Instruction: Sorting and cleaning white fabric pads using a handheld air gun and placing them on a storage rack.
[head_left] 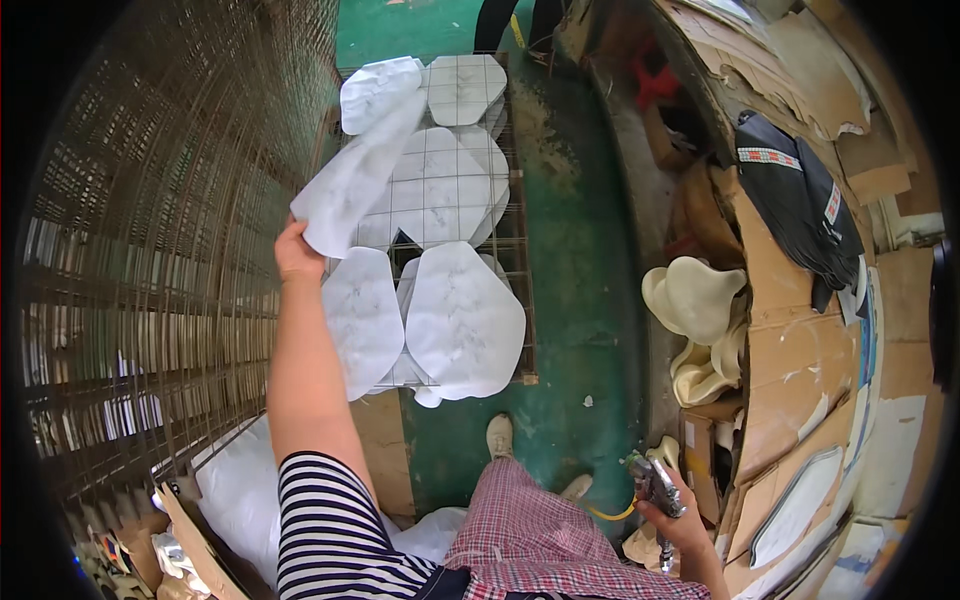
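My left hand [299, 250] is stretched out to the far left with its fingers closed on the near end of a long white sheet piece [365, 175]. That piece slants up across a wire rack [518, 215], over other white rounded pieces. Two more white pieces, a left one [362, 320] and a right one [466, 320], lie side by side at the rack's near end, with grey smudges on them. Down at the lower right, my right hand [682, 520] is wrapped round a metal spray gun [657, 488]. A yellow hose [612, 516] shows beside the gun.
Tall stacked wire racks [170, 250] stand close along the left. On the right, cream moulded foam pieces [697, 300] sit beside cardboard [790, 370], with a black cloth item [795, 190] draped over it. Green floor [575, 300] runs between. Clear plastic sheeting [245, 490] lies at the lower left.
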